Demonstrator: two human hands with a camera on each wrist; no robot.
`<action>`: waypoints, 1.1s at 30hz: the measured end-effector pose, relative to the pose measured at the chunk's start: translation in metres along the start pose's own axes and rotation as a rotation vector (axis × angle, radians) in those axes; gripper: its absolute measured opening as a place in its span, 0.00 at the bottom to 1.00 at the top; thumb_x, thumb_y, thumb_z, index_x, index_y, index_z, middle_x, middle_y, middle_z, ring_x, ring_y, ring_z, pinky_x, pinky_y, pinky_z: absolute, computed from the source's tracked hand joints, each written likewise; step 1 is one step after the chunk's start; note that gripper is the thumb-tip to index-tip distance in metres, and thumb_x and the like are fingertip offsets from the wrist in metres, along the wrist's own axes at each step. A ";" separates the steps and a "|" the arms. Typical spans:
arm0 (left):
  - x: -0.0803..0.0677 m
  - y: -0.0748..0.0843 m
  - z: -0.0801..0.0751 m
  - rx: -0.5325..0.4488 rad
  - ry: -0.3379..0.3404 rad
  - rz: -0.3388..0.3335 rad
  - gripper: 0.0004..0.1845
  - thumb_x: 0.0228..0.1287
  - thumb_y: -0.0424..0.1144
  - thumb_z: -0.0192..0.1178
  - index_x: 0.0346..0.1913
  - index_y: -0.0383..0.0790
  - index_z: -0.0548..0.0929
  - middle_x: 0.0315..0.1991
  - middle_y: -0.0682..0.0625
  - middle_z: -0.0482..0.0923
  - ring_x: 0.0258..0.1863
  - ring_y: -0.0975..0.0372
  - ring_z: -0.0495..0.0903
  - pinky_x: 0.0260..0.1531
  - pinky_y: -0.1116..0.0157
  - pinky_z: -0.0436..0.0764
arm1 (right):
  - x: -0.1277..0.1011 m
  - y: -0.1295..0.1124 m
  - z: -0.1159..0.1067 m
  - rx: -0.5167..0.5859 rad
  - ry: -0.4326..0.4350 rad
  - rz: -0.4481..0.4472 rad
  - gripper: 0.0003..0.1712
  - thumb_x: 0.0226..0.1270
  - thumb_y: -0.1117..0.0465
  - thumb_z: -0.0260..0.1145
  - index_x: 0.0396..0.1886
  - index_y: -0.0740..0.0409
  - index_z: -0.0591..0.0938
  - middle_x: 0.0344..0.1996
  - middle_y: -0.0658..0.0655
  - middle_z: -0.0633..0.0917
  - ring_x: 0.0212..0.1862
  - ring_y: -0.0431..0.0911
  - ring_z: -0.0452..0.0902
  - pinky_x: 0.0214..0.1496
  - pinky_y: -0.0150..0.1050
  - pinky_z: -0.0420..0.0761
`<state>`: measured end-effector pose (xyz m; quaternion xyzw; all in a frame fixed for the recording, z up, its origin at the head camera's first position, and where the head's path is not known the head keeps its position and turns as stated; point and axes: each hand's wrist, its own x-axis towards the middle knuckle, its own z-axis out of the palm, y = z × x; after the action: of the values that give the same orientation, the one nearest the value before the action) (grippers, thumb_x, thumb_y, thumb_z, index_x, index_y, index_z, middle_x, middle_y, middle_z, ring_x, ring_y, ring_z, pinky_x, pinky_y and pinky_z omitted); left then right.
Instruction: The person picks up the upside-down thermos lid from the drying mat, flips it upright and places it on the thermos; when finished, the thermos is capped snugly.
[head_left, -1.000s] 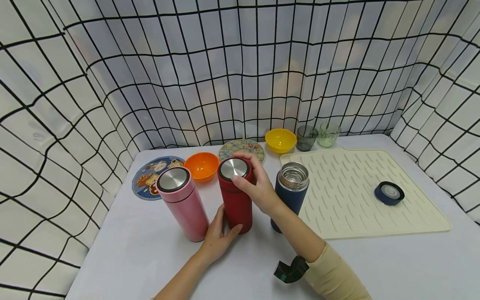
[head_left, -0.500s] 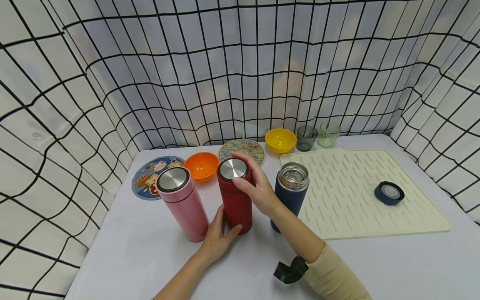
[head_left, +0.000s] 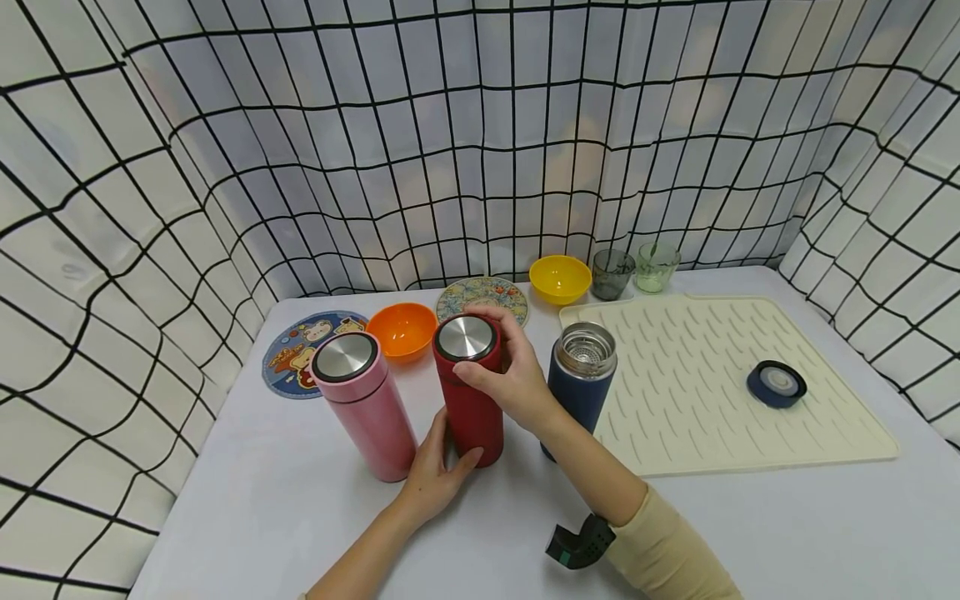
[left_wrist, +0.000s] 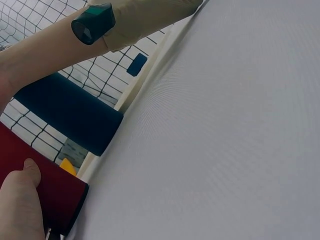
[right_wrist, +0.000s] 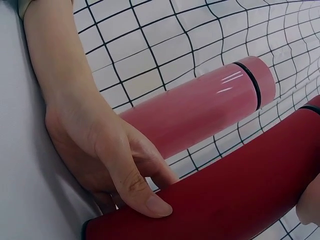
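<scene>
A red thermos (head_left: 468, 412) with a steel-topped lid (head_left: 467, 337) stands upright on the table. Low on its body, my left hand (head_left: 433, 477) wraps the base, thumb on the near side. My right hand (head_left: 519, 385) grips the lid from the right, fingers behind and thumb across the front. In the right wrist view, the left thumb presses on the red body near the bottom. Left of it is a closed pink thermos (head_left: 372, 421). To the right, partly behind my right forearm, a navy thermos (head_left: 579, 392) stands uncapped, a strainer in its mouth.
The navy lid (head_left: 777, 384) lies on a cream drying mat (head_left: 690, 400). Behind the thermoses are an orange bowl (head_left: 402, 332), a yellow bowl (head_left: 560, 280), two glasses, a blue cartoon placemat (head_left: 288, 354) and a round patterned mat (head_left: 480, 292). Black netting (head_left: 483, 150) surrounds the table.
My right thumb has slid from the top edge of the red thermos's lid down to its front side. The left hand and the thermoses stay in place.
</scene>
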<state>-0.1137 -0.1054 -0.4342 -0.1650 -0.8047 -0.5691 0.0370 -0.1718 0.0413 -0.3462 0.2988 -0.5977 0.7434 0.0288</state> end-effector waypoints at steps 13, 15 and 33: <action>-0.001 0.003 0.001 0.011 0.009 0.011 0.36 0.57 0.31 0.62 0.65 0.31 0.56 0.60 0.37 0.65 0.62 0.48 0.62 0.61 0.50 0.60 | -0.002 -0.001 -0.002 -0.040 -0.059 -0.026 0.36 0.64 0.46 0.52 0.65 0.63 0.60 0.55 0.64 0.70 0.53 0.50 0.69 0.57 0.46 0.71; -0.001 0.004 0.001 0.013 0.007 0.015 0.36 0.57 0.31 0.61 0.65 0.31 0.55 0.60 0.37 0.65 0.62 0.48 0.62 0.61 0.50 0.60 | -0.002 0.000 -0.001 -0.030 -0.051 -0.030 0.39 0.62 0.41 0.55 0.64 0.62 0.61 0.54 0.63 0.72 0.51 0.50 0.70 0.55 0.46 0.73; -0.001 -0.004 0.003 0.047 0.025 0.047 0.37 0.55 0.30 0.62 0.65 0.31 0.56 0.59 0.37 0.66 0.61 0.47 0.64 0.59 0.48 0.62 | -0.004 0.008 0.003 0.001 0.044 -0.061 0.45 0.56 0.35 0.60 0.61 0.63 0.63 0.52 0.58 0.73 0.50 0.49 0.71 0.54 0.42 0.74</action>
<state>-0.1141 -0.1045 -0.4393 -0.1760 -0.8131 -0.5512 0.0642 -0.1707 0.0375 -0.3545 0.3005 -0.5873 0.7488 0.0645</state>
